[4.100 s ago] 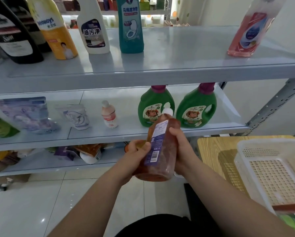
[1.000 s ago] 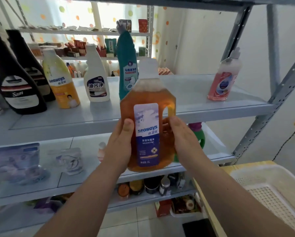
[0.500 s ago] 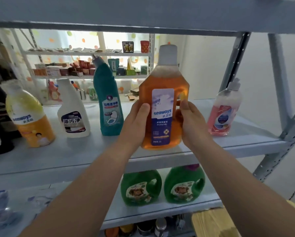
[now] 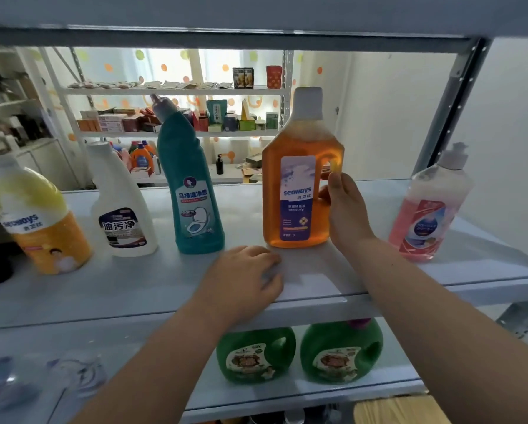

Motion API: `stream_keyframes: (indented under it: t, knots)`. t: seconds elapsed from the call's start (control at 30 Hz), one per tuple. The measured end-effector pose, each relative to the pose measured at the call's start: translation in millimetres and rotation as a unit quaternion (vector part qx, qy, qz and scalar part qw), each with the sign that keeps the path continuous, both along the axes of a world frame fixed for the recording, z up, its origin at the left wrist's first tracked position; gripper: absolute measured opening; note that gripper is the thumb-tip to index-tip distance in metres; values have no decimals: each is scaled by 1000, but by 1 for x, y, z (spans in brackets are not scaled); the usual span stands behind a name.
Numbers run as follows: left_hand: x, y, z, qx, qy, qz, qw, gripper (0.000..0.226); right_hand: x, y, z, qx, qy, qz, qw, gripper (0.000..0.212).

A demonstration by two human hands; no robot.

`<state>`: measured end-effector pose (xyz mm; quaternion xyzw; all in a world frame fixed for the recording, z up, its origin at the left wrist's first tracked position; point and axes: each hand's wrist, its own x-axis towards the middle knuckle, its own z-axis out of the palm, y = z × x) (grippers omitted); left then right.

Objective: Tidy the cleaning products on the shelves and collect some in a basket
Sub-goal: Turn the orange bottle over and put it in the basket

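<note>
Nearest to us, below the amber bottle (image 4: 299, 191), two green jugs (image 4: 256, 353) stand side by side on the lower shelf. Our left hand (image 4: 244, 276) rests palm down on the grey shelf (image 4: 317, 289) just in front of the amber bottle and slightly to its left, fingers loosely bent and holding nothing. Our right hand (image 4: 347, 212) holds the amber bottle at its handle side, fingers curled against it. The amber bottle stands upright on that shelf. To its left stand a teal bottle (image 4: 192, 197), then a white bottle (image 4: 120, 209), then a yellow bottle (image 4: 36, 221). To its right, well apart, stands a pink bottle (image 4: 429, 209). Far behind the amber bottle, a white rack (image 4: 177, 90) carries small boxes.
</note>
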<state>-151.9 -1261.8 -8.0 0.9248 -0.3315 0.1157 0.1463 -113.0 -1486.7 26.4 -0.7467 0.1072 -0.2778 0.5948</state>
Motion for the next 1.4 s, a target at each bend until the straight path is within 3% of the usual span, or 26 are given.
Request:
stream_keyframes:
  t: [0.4, 0.77, 0.9, 1.07, 1.23, 1.33, 1.4]
  knots:
    - [7, 2, -7, -12, 4, 0, 1000, 64, 9, 5, -10, -75, -5, 7, 997, 44]
    - [12, 3, -10, -18, 3, -1, 1000, 47, -15, 12, -12, -149, 171, -19, 974, 55]
    - [12, 5, -11, -21, -2, -8, 1000, 51, -53, 24, -25, -234, 201, -29, 951, 50]
    - [11, 6, -8, -13, -2, -15, 1000, 45, -107, 29, -39, -449, 236, -9, 862, 48]
    - [5, 2, -10, 9, -9, -22, 1000, 36, -156, -5, -50, -452, 192, -27, 871, 33]
    - [-8, -23, -7, -25, 17, -65, 997, 28, -176, -48, -52, -447, 181, -82, 872, 18]
    - [-17, -50, -4, -56, 44, -99, 992, 27, -177, -78, -48, -443, 197, -116, 867, 19]
